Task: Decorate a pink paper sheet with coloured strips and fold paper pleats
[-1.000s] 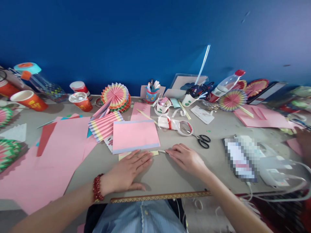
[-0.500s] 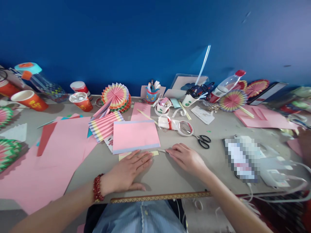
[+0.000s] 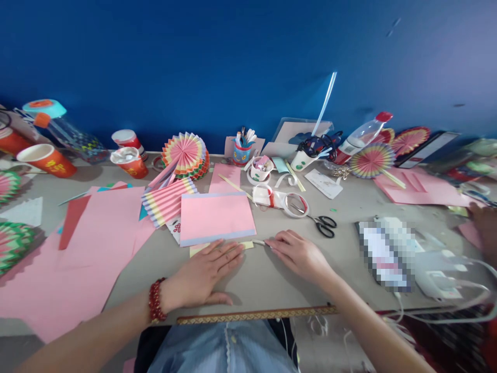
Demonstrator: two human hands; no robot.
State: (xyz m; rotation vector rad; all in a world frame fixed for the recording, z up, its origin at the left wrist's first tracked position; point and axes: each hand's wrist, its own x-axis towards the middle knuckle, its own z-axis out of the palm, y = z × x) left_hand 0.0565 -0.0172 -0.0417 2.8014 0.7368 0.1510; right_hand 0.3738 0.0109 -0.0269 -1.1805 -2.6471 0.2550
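My left hand [image 3: 209, 272] lies flat with its fingers stretched over a pale yellow paper strip [image 3: 247, 245], pressing it on the table. The strip's two ends show; its middle is hidden by the fingers. At its right end a thin whitish strip [image 3: 258, 242] runs to the fingertips of my right hand [image 3: 298, 254], which are closed on it. Whether this strip is paper or tape I cannot tell. Just beyond my left fingers lies a pink sheet [image 3: 218, 217] with lavender bands along its long edges. Black-handled scissors [image 3: 326, 226] rest beyond my right hand.
A tape roll [image 3: 296, 205] lies over the scissors' blades. Large pink sheets [image 3: 83, 254] spread at left beside a pleated striped paper [image 3: 170, 201]. Paper cups [image 3: 52, 160], a pen holder [image 3: 242, 154] and a bottle [image 3: 361, 137] line the back. Another person's hand [image 3: 483, 223] is at far right.
My hands and the strips stay practically in place. At the far right the other person's hand has come further into view.
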